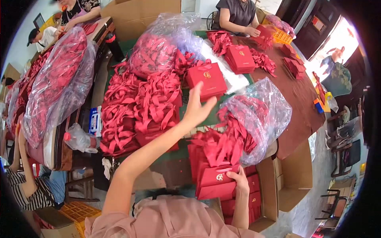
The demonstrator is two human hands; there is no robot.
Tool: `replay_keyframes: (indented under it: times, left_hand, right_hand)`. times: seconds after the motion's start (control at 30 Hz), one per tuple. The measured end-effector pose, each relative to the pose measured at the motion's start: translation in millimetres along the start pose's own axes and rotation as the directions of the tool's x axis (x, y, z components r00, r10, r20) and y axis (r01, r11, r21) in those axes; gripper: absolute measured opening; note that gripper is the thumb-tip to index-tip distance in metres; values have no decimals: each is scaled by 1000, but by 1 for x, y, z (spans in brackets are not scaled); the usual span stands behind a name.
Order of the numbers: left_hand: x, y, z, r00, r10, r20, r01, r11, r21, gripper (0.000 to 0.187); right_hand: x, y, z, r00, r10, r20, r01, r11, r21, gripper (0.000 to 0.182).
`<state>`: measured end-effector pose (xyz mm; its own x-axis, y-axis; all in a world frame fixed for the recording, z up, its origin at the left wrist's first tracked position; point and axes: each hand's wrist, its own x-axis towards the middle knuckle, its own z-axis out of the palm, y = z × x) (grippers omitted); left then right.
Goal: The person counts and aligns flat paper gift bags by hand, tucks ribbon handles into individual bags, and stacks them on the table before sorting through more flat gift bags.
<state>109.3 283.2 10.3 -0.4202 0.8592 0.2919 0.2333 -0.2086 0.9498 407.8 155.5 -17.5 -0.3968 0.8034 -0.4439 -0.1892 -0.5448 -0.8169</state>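
My left hand (200,109) reaches out over the table with thumb and fingers spread, holding nothing. Just beyond its fingertips lies a stack of red gift bags (207,77) with a gold logo. Low in front of me, my right hand (241,180) grips a bundle of red gift bags (218,180), thumb on the front beside the gold logo. Red ribbon handles (222,148) fan out above that bundle. A cardboard box (269,194) below my right hand holds more red bags, partly hidden by my forearm.
Piles of ribboned red bags (139,107) cover the table's left side. A clear plastic sack (274,115) of them sits right of centre, another (152,53) at the back. A plastic bottle (79,139) stands at left. People work at the far side (238,18) and at the left table.
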Motion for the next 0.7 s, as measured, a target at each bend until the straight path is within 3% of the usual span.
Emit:
replay_keyframes:
  times: [0.03,0.07,0.13,0.2,0.27,0.3,0.33,0.47,0.53,0.7]
  left_hand:
    - [-29,24,-16,991,-22,130,32,996,-82,73]
    - [-52,37,-34,964,21,266,-7,999,-52,68]
    - [-89,49,-61,907,206,368,-222,975,1,72]
    - [-122,58,-85,879,204,431,-252,966,55,85]
    - [-149,56,-105,881,140,452,-195,978,75,98]
    - [-163,53,-114,898,94,430,-162,979,123,101]
    - [-176,51,-124,913,52,404,-130,977,169,105]
    - [-220,39,-155,944,119,306,-189,960,208,119]
    - [-238,33,-167,963,156,218,-200,960,195,121]
    - [-272,21,-181,997,55,53,-68,959,275,113]
  right_hand:
    - [-1,-5,6,1000,-7,-3,7,993,-117,46]
    - [1,-12,16,994,-79,79,96,968,-231,50]
    - [1,-32,34,949,-145,280,262,858,-443,55]
    - [3,-47,47,909,-88,407,354,678,-644,60]
    - [2,-59,66,841,-147,520,531,400,-747,55]
    - [2,-63,78,815,-155,559,579,287,-763,55]
    - [5,-63,88,771,-167,614,634,284,-719,51]
    - [12,-61,124,682,-57,729,729,139,-670,47]
    - [15,-53,141,632,-53,773,773,113,-624,48]
    - [24,-34,165,571,-2,821,821,19,-570,52]
